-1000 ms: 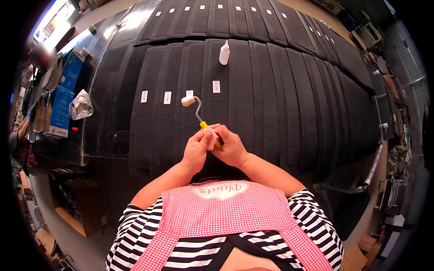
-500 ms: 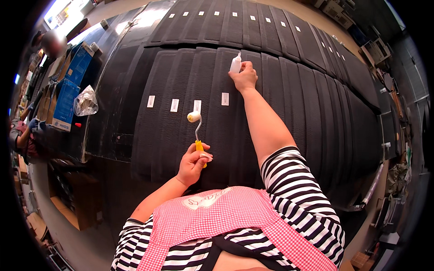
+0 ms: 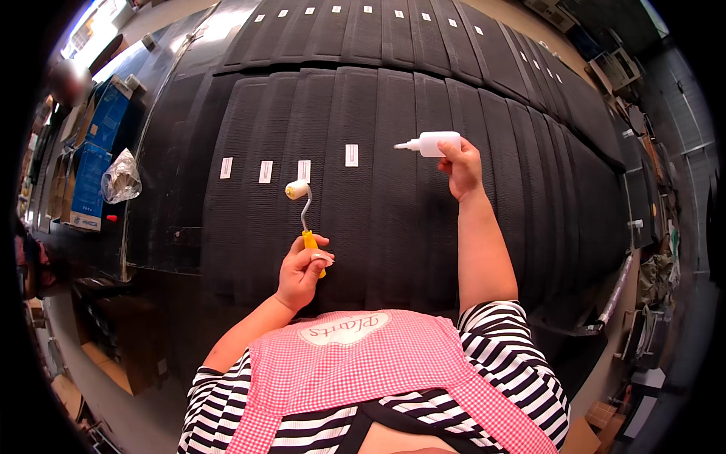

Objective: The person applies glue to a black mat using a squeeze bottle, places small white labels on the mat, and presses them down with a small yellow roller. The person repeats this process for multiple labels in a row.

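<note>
My left hand (image 3: 300,272) is closed around the yellow handle of a small paint roller (image 3: 298,191), whose white sleeve sits over a white label (image 3: 303,170). Something small and pale shows between the thumb and fingers of that hand. In my right hand (image 3: 463,168) is a white squeeze bottle (image 3: 437,144), tilted on its side with its narrow nozzle pointing left. It appears to be above a black ribbed mat (image 3: 393,250). One white label (image 3: 352,155) lies on the mat left of the nozzle; others (image 3: 265,172) form a row farther left.
Behind lies a second black mat (image 3: 355,45) with a row of white labels. On the left stand blue cartons (image 3: 94,178), a clear plastic bag (image 3: 121,178) and a small red cap (image 3: 112,218). Another person is partly visible at the far left.
My right hand has moved right and nearer, turning the squeeze bottle from upright to sideways. The whole view has shifted a little; my left hand still holds the roller.
</note>
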